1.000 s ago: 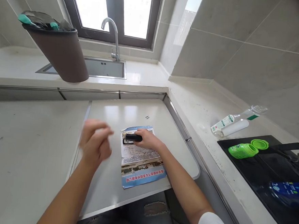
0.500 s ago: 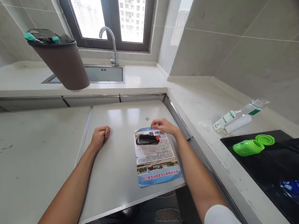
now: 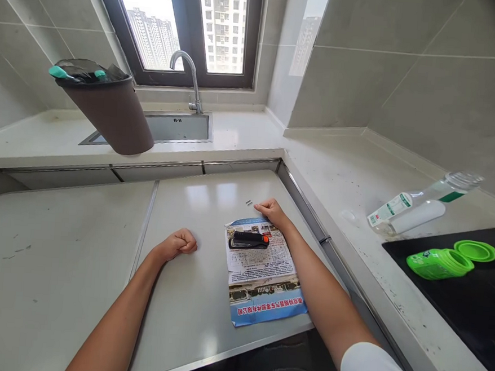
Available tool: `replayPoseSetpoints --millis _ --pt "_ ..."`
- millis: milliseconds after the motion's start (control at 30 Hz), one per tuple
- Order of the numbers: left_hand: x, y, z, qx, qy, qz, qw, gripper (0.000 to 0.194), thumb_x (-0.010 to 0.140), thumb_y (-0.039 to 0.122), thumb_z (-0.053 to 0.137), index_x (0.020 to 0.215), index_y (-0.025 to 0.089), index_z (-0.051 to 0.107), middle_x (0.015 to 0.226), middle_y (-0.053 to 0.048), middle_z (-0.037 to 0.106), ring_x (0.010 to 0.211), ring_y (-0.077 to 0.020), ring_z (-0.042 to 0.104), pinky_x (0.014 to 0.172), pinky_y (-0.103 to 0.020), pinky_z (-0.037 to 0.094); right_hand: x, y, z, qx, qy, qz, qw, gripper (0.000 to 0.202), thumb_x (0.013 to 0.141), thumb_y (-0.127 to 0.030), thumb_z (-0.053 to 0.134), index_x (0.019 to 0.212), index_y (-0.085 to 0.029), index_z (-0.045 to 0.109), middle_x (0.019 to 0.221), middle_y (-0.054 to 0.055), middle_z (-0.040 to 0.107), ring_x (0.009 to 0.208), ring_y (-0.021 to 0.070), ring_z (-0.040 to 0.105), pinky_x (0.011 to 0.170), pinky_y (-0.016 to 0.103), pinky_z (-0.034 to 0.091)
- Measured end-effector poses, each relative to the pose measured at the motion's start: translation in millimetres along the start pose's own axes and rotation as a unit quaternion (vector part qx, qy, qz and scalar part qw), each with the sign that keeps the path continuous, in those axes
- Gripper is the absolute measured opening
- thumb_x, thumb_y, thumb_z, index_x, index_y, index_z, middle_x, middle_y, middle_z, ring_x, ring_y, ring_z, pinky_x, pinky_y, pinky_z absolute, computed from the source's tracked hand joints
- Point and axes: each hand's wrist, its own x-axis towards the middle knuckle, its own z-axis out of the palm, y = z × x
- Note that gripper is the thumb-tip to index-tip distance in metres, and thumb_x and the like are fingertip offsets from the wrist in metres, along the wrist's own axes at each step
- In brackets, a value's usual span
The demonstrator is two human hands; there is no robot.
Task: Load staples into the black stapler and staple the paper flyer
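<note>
My left hand (image 3: 179, 245) rests as a loose fist on the pale table (image 3: 193, 295), left of the paper; nothing shows in it. My right hand (image 3: 272, 213) is closed with thumb and fingertips together, by the top edge of a printed sheet (image 3: 258, 274); whatever it may pinch is too small to make out. On the upper part of the sheet lies a black stapler (image 3: 249, 240) with an orange-red tip at its right end. Small metal staple strips (image 3: 248, 202) lie on the table just left of my right fingertips.
A brown bin (image 3: 110, 114) stands beside the sink (image 3: 183, 129) and its tap (image 3: 195, 83) at the back left. Along the right counter are a clear bottle (image 3: 426, 203) and an open green container (image 3: 439, 264) on a black hob (image 3: 487, 298).
My left hand has moved right, nearer the paper. My right fingertips have come closer to the staple strips, and its fingers are drawn together. The camera view has shifted slightly.
</note>
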Motion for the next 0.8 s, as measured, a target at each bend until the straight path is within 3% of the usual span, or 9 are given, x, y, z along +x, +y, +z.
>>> replayPoseSetpoints --millis 500,800 --pt "-1 -3 -3.3 0.013 -0.017 0.009 1.0 0.025 0.06 0.014 0.054 0.05 0.02 0.032 0.046 0.001 0.019 0.049 -0.0119 0.016 0.052 -0.032 0.011 2 -1 7 -0.138 -0.03 -0.031 0.99 0.058 0.09 -0.049 0.06 0.059 -0.024 0.019 0.06 -0.006 0.015 0.058 0.0084 0.016 0.057 0.03 0.013" --pt "1 8 3.8 0.015 0.003 -0.013 1.0 0.026 0.057 0.014 0.055 0.048 0.02 0.031 0.047 0.002 0.019 0.05 -0.0106 0.016 0.054 -0.031 0.013 2 -3 9 -0.165 -0.03 -0.048 0.985 0.054 0.089 -0.041 0.06 0.059 -0.025 0.018 0.059 -0.005 0.016 0.058 0.0086 0.015 0.057 0.03 0.013"
